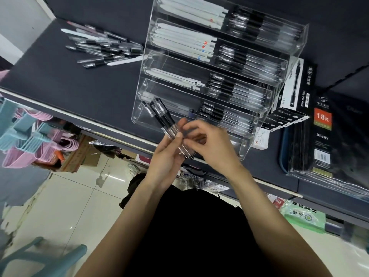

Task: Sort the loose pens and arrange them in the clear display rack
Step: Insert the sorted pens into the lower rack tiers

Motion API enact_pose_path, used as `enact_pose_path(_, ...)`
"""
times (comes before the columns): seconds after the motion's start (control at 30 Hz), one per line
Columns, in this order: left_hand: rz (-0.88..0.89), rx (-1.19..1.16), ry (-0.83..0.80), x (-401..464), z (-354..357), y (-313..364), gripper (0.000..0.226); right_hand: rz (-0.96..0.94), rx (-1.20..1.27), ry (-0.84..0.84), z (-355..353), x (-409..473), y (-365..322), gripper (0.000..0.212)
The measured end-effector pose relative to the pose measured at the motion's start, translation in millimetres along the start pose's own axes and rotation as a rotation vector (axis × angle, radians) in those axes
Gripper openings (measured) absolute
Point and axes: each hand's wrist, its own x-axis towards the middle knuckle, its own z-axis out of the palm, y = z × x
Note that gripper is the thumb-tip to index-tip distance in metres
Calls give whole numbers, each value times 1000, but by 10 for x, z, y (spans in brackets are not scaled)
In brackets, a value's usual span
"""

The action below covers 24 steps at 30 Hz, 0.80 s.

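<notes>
Now: rack [247,144] tiers hold white, black pens | both hands [169,156] [211,144] grip pens [169,124]

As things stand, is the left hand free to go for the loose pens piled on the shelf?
Probably not yet: the left hand already holds a bundle of black pens, steadied by the right hand. The path to the loose pile over the dark shelf looks unobstructed.

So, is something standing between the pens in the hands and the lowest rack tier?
Nothing visible does. The black pens, held by left hand and right hand, sit just before the clear rack, whose front tier is open.
</notes>
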Motion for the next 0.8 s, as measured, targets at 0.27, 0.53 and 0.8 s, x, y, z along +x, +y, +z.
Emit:
enact_pose_path(0.27,54,-64,178,6,-290,162,33,-102,-511,177,-312,-84,429,21)
enact_pose_path(0.53,73,-84,167,3,-463,132,26,-27,-944,-43,-242,22,729,38)
enact_pose_path(0.8,30,-70,133,-21,-330,79,28,21,-1023,-130,-297,-20,573,46)
